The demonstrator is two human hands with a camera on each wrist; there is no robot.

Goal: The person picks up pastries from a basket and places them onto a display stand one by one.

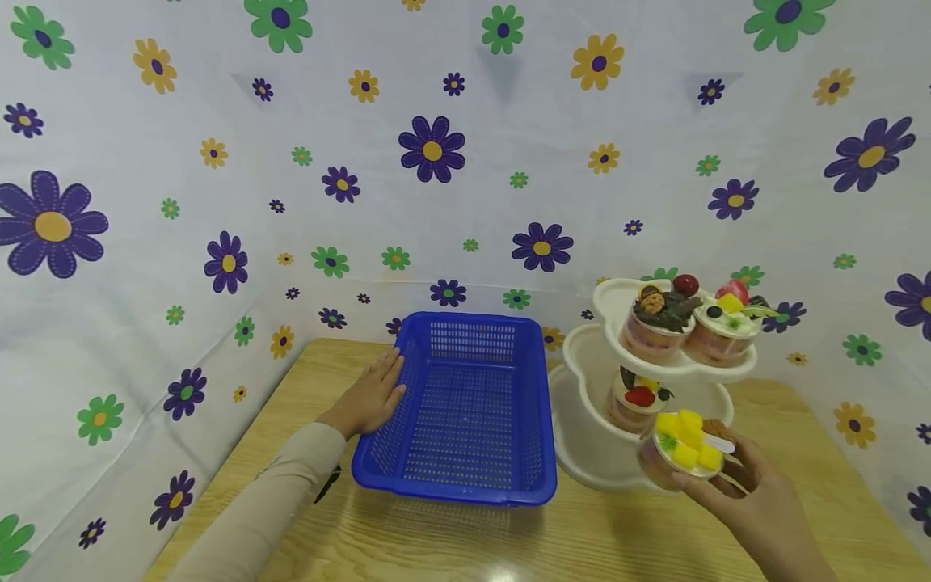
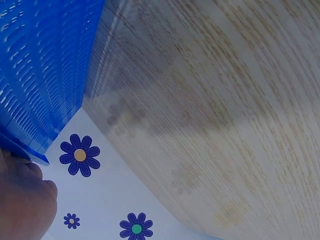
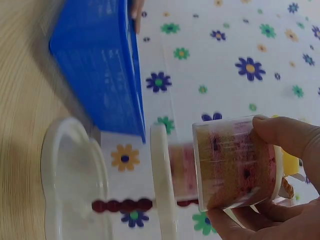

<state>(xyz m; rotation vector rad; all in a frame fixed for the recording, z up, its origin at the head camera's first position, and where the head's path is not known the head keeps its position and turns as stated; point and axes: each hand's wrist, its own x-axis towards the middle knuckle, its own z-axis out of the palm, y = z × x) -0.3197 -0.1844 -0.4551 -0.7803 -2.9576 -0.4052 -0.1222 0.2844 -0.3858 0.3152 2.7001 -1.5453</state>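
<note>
My right hand (image 1: pixel 756 493) grips a clear dessert cup (image 1: pixel 658 465) round its side, thumb and fingers on opposite walls. Yellow cubes, a green sprig and a small white piece top it. In the right wrist view, the layered cake shows through the cup wall (image 3: pixel 235 165). The cup is at the front of a white tiered stand (image 1: pixel 582 356), near its middle tier. On that tier stands another dessert cup (image 1: pixel 631 411) with a red berry. My left hand (image 1: pixel 372 396) rests on the left rim of a blue plastic basket (image 1: pixel 469 490), fingers extended.
Two topped dessert cups, one dark-topped (image 1: pixel 655 335) and one cream-topped (image 1: pixel 723 331), sit on the stand's top tier. The wooden table (image 1: pixel 349 541) meets a flowered white cloth (image 1: pixel 465 202) behind and at both sides. A dark object (image 1: pixel 329 483) lies beside the left forearm.
</note>
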